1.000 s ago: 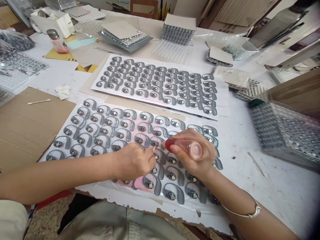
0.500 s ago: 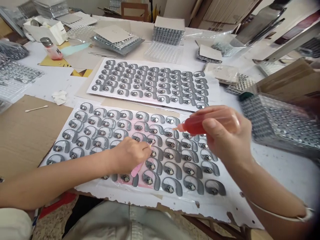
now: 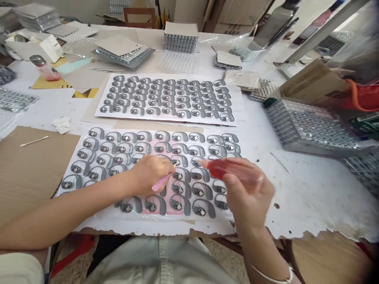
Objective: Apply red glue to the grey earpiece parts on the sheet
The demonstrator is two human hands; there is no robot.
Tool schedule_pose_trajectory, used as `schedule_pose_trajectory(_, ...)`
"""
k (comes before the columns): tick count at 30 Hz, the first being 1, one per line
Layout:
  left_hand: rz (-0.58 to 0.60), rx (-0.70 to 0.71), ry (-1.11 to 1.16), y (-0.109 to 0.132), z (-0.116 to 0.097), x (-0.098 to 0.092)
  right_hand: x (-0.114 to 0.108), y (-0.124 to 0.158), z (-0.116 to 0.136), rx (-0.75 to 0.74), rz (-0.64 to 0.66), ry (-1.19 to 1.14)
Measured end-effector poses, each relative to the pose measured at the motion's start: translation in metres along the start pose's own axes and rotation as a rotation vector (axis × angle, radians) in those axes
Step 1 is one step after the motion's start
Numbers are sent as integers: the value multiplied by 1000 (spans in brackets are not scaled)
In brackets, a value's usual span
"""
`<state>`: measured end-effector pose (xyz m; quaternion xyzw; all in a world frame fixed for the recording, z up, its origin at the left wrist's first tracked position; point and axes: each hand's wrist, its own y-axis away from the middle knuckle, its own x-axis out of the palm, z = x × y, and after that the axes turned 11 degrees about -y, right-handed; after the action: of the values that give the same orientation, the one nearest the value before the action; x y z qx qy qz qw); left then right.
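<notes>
1. Right hand (image 3: 250,193) grips a small red bottle (image 3: 227,169) lying almost level, nozzle pointing left over the near sheet of grey ear-hook parts (image 3: 103,157).
2. Left hand (image 3: 149,173), closed on a pink stick (image 3: 161,182), rests just left of the nozzle; both sit near the table's front edge.

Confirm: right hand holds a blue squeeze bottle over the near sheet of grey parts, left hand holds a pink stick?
Not quite. In the head view the squeeze bottle in the right hand is red, not blue. It is over the near sheet, and the left hand holds the pink stick.
</notes>
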<state>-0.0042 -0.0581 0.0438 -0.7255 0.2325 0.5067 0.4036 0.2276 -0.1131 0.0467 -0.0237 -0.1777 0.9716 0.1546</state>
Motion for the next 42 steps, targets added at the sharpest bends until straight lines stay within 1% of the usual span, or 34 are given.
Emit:
schedule_pose_trajectory(4, 48, 0, 93, -2, 6, -3, 12, 10, -12, -67, -5, 191)
schedule_pose_trajectory(7, 68, -11, 109, -1, 8, -2, 14, 11, -20, -69, 21, 231)
schedule_pose_trajectory(11, 62, -21, 104, 1, 10, 1, 15, 10, -24, -96, 56, 256)
schedule_pose_trajectory(19, 71, -15, 106, 3, 10, 3, 16, 9, -25, -174, 102, 296)
schedule_pose_trajectory(29, 81, -21, 99, 3, 9, 3, 19, 7, -25, -242, 122, 318)
schedule_pose_trajectory(37, 73, -20, 87, 3, 8, 2, 24, 6, -20, -420, 194, 406)
schedule_pose_trajectory(42, 91, -16, 64, 1, 7, 1, 23, 8, -18, -467, 226, 444)
